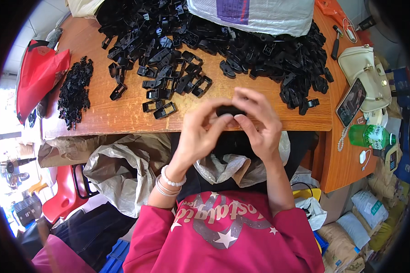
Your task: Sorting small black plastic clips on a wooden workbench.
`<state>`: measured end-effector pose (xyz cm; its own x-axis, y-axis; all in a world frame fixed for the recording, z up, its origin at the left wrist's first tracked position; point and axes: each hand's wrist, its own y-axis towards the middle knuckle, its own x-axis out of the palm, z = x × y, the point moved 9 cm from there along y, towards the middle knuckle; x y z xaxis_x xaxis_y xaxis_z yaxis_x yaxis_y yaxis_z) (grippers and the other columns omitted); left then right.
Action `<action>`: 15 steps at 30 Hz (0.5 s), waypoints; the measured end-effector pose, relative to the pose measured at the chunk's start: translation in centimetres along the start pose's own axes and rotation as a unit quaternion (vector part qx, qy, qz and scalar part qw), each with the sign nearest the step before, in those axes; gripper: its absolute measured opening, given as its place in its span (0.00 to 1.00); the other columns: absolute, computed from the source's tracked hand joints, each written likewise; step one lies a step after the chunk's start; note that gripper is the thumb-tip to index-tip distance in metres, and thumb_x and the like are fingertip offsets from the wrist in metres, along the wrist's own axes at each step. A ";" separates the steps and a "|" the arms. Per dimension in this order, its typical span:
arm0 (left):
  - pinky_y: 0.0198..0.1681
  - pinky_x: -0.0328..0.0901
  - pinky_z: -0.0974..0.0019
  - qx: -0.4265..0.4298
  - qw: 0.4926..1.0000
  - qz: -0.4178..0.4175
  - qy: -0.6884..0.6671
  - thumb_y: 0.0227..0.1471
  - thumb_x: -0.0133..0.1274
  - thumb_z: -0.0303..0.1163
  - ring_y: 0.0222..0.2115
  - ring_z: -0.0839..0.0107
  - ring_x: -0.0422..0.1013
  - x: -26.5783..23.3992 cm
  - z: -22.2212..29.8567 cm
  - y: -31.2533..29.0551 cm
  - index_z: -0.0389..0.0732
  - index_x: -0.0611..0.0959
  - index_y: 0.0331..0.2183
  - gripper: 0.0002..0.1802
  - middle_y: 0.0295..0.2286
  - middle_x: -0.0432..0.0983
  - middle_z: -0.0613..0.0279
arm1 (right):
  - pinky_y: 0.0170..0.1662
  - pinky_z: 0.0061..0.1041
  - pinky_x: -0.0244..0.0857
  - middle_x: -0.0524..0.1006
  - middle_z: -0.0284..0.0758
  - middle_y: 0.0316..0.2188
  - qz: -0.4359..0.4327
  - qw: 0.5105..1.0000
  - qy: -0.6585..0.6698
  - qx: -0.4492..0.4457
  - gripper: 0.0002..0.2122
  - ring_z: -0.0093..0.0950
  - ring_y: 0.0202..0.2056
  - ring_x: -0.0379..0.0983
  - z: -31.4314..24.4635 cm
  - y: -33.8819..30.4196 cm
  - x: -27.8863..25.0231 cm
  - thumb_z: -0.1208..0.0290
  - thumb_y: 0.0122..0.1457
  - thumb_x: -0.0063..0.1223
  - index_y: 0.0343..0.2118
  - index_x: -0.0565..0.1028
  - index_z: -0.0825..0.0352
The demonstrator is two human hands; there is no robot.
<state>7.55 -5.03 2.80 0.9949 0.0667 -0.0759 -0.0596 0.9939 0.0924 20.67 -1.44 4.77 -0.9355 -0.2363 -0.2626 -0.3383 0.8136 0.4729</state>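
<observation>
Both hands, left hand (pixel 200 132) and right hand (pixel 259 123), pinch one black plastic buckle (pixel 230 110) in their fingers over the desk's (pixel 123 116) near edge; the big buckle heap (pixel 223 45) behind looks largely unworked.

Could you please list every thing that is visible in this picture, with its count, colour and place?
black plastic part: one, black, held between both hands at the table edge
black plastic frames: a big heap, too many to count, black, far middle of the wooden table
small black pieces: one pile, black, left end of the table
red bag: one, red, left of the table
white sack: one, white, far edge
handbag: one, cream, right side
phone: one, dark, beside the handbag
green bottle: one, green, lying right
left hand: one, bracelets on its wrist
right hand: one
</observation>
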 end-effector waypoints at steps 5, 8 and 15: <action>0.28 0.70 0.70 0.082 0.994 0.002 0.074 0.50 0.52 0.16 0.26 0.67 0.78 2.0 0.6 -1.4 0.35 0.74 0.44 0.17 0.30 0.77 0.54 | 0.41 0.25 0.67 0.77 0.41 0.35 0.013 0.996 0.018 0.088 0.13 0.34 0.36 0.75 1.8 -2.5 -1.0 0.78 0.52 0.57 0.43 0.76 0.70; 0.29 0.68 0.70 0.071 0.994 -0.026 0.077 0.48 0.57 0.22 0.25 0.69 0.76 3.2 -0.3 -1.4 0.37 0.74 0.45 0.20 0.31 0.78 0.55 | 0.39 0.26 0.67 0.77 0.40 0.33 0.033 0.991 -0.010 0.132 0.11 0.34 0.35 0.75 1.9 -4.1 -2.6 0.82 0.51 0.57 0.40 0.76 0.71; 0.27 0.64 0.61 0.074 0.961 0.058 0.258 0.46 0.61 0.32 0.23 0.58 0.70 2.0 -1.7 3.8 0.33 0.78 0.32 0.13 0.24 0.71 0.53 | 0.39 0.28 0.68 0.77 0.39 0.32 0.041 0.982 -0.174 0.057 0.04 0.34 0.35 0.74 2.2 -4.7 -7.8 0.81 0.55 0.52 0.33 0.77 0.71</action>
<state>9.20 -0.92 1.30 0.8067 0.2480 -0.5364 -0.1165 0.9566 0.2671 29.79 -2.26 2.69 -0.8606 0.0119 -0.5091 -0.2317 0.8812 0.4122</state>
